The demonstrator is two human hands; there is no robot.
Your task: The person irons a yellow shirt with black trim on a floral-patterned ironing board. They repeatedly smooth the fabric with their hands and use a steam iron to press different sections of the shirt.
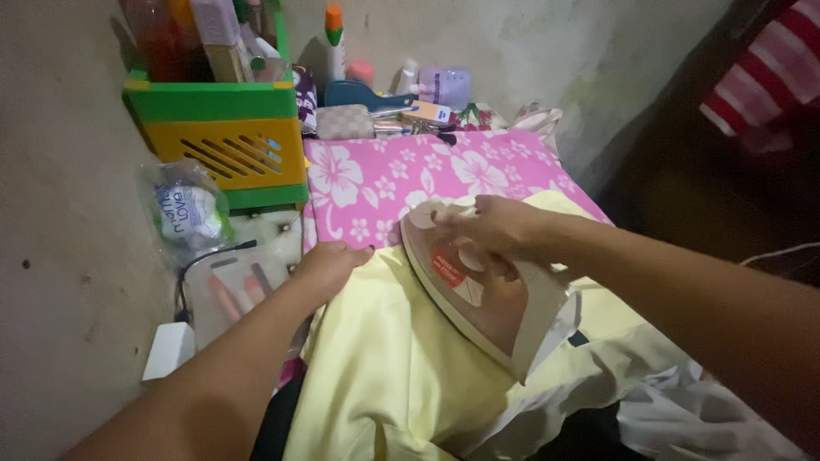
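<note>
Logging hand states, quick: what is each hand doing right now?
Left hand: open, pressing flat on the yellow garment.
Right hand: closed on the iron.

My one view comes from the camera on my head, tilted down and forward along my forearms. It sits close over the near edge of the pink flowered cloth [376, 175] and faces the wall [547, 51] beyond its far edge.

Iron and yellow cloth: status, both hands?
Right hand gripping iron, tilted on yellow cloth. Left hand pinning the cloth's far edge on pink floral cover. Nothing blocking; green-and-yellow basket stands apart.
</note>
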